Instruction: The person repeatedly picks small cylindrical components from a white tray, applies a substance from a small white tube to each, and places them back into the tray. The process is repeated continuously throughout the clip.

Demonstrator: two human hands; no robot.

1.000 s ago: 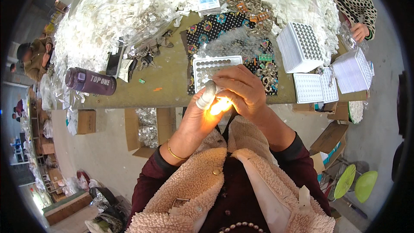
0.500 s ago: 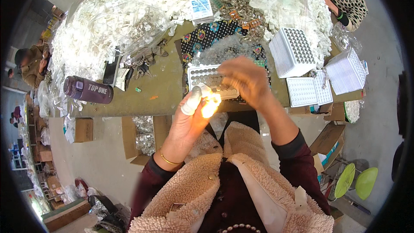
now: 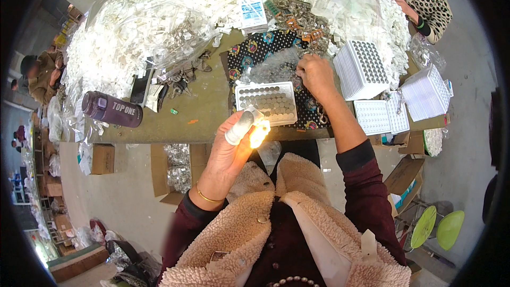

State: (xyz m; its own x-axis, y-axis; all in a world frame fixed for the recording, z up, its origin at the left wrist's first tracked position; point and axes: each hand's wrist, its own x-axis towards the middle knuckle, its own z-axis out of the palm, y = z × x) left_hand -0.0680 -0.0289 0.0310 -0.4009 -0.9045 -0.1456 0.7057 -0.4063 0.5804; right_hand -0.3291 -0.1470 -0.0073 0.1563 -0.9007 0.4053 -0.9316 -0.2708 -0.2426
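My left hand (image 3: 219, 155) grasps a small lit lamp (image 3: 260, 134) between its fingertips; one digit wears a white finger cover (image 3: 236, 132) with a greyed tip. In this view the lamp sits inboard of the front edge of the table (image 3: 204, 93), just below the near rim of the white tray (image 3: 294, 109) of round metal discs (image 3: 263, 103). My right hand (image 3: 317, 77) is beyond the tray's right rim, fingers bent at the clear plastic film (image 3: 276, 66) on the patterned cloth (image 3: 248, 49); I cannot tell whether they grip it. Clearance: right, a narrow gap to the tray stack (image 3: 366, 70); left, wide bare tabletop between tray and purple bottle (image 3: 112, 110).
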